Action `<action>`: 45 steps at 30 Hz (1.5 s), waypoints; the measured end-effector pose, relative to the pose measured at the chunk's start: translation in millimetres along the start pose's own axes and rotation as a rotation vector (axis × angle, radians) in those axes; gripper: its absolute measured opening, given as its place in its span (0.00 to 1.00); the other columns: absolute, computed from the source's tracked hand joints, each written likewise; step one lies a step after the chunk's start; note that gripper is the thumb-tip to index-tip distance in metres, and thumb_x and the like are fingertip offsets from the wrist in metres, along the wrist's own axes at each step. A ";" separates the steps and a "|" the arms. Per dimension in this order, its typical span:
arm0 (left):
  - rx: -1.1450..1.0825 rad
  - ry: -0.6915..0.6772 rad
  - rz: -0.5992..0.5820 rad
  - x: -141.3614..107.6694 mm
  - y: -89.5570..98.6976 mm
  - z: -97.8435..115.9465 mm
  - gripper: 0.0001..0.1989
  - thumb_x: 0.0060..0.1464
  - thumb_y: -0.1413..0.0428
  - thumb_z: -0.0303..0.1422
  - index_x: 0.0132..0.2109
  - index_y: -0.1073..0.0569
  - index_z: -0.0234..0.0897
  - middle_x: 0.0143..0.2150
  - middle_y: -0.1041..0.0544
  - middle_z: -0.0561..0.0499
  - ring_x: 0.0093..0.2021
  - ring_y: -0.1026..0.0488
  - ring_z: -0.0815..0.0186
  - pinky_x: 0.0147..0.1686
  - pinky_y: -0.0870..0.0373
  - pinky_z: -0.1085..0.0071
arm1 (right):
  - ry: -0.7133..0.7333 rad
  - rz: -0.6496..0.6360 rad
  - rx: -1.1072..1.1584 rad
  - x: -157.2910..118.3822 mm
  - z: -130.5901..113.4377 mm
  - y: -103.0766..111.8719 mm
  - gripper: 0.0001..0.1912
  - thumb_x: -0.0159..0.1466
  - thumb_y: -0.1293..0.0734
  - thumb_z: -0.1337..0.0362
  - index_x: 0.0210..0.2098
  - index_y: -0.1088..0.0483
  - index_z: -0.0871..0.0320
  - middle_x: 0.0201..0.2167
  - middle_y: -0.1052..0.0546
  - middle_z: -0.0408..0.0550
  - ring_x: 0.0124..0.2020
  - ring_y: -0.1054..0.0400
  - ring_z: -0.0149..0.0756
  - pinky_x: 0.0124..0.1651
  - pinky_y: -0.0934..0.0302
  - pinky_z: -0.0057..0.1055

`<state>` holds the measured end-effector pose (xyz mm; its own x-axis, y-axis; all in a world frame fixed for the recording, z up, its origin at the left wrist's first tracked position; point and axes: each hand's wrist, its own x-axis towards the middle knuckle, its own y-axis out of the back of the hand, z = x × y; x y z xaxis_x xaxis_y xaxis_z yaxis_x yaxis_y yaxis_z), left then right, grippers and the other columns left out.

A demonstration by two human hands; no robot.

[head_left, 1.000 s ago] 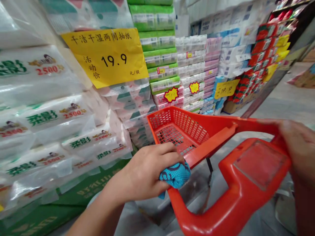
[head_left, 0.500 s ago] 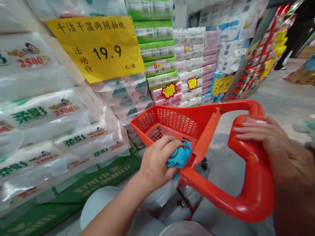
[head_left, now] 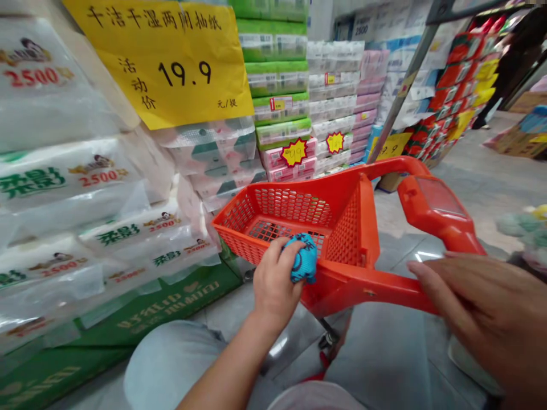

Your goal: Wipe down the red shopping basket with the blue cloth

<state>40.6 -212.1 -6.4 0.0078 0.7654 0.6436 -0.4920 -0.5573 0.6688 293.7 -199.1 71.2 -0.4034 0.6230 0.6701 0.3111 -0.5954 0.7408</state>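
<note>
My left hand (head_left: 277,279) is closed around a bunched blue cloth (head_left: 305,259) with dark markings. It presses the cloth against the near rim of a red plastic shopping cart (head_left: 342,219). Through the lattice walls and floor of the basket, nothing lies inside that I can make out. At the right, my right hand (head_left: 491,307) has its fingers stretched out in front of the cart's red handle (head_left: 453,228) and hides part of it. Whether that hand touches the handle I cannot tell.
Stacked packs of tissue (head_left: 94,171) rise close on the left above a green carton (head_left: 179,307). A yellow price sign (head_left: 171,62) hangs there. Beyond the cart stand green packs (head_left: 273,80) and a grey metal post (head_left: 397,102). A person (head_left: 519,57) is at the far right.
My right hand has come off the top of the handle and moved lower and nearer. The cart has turned slightly, and my left hand with the cloth has shifted a little left along the rim.
</note>
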 end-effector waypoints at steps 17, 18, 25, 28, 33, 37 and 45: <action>-0.079 -0.062 0.179 -1.7 -69.3 -1.4 0.24 0.53 0.42 0.25 0.57 0.31 0.43 0.56 0.30 0.43 0.53 0.27 0.59 0.49 0.26 0.66 | -0.159 -0.134 -0.428 31.9 16.8 -45.8 0.31 0.73 0.47 0.54 0.24 0.23 0.60 0.20 0.27 0.54 0.24 0.40 0.36 0.31 0.61 0.33; -0.102 -0.095 0.185 -0.8 -74.7 3.1 0.23 0.54 0.42 0.25 0.57 0.31 0.44 0.56 0.30 0.43 0.53 0.27 0.59 0.49 0.26 0.66 | -0.162 -0.138 -0.432 32.8 18.2 -46.7 0.31 0.73 0.47 0.53 0.24 0.23 0.60 0.20 0.27 0.54 0.23 0.40 0.36 0.31 0.61 0.33; -0.104 0.065 0.298 -6.6 -80.5 -33.2 0.23 0.52 0.41 0.24 0.55 0.32 0.41 0.53 0.31 0.43 0.52 0.28 0.59 0.48 0.27 0.64 | -0.078 -0.366 -0.424 45.7 19.8 -41.9 0.32 0.73 0.48 0.51 0.27 0.21 0.59 0.21 0.25 0.55 0.24 0.36 0.39 0.30 0.61 0.32; -0.165 0.163 0.350 -7.9 -83.0 -39.0 0.25 0.53 0.39 0.27 0.57 0.35 0.40 0.52 0.30 0.43 0.53 0.29 0.58 0.52 0.28 0.60 | -0.038 -0.458 -0.454 52.3 8.2 -49.4 0.32 0.73 0.50 0.54 0.28 0.22 0.63 0.21 0.25 0.57 0.21 0.35 0.39 0.28 0.62 0.33; -0.252 0.189 0.374 -1.9 -93.1 -35.9 0.23 0.52 0.40 0.25 0.55 0.32 0.40 0.50 0.27 0.46 0.52 0.28 0.59 0.54 0.29 0.60 | -0.052 -0.306 -0.560 54.8 -5.3 -72.8 0.34 0.74 0.53 0.57 0.29 0.23 0.67 0.21 0.25 0.60 0.21 0.34 0.42 0.28 0.64 0.35; -0.281 0.035 0.274 3.4 -102.2 -24.1 0.18 0.56 0.43 0.24 0.54 0.26 0.42 0.52 0.25 0.47 0.51 0.26 0.62 0.51 0.28 0.66 | -0.074 -0.238 -0.546 57.1 -1.9 -87.8 0.34 0.74 0.52 0.56 0.28 0.23 0.68 0.20 0.26 0.61 0.21 0.35 0.41 0.28 0.64 0.36; -0.099 -0.022 0.264 9.5 -99.7 -61.0 0.13 0.63 0.45 0.31 0.52 0.21 0.45 0.52 0.24 0.45 0.49 0.26 0.60 0.48 0.26 0.63 | -0.068 -0.250 -0.494 64.8 5.6 -96.6 0.33 0.72 0.50 0.55 0.29 0.23 0.69 0.20 0.27 0.61 0.21 0.37 0.41 0.29 0.62 0.34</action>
<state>36.6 -129.6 -89.6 -0.1135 0.5898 0.7996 -0.5623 -0.7016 0.4377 242.3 -98.3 43.3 -0.3512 0.7975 0.4905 -0.2341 -0.5821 0.7787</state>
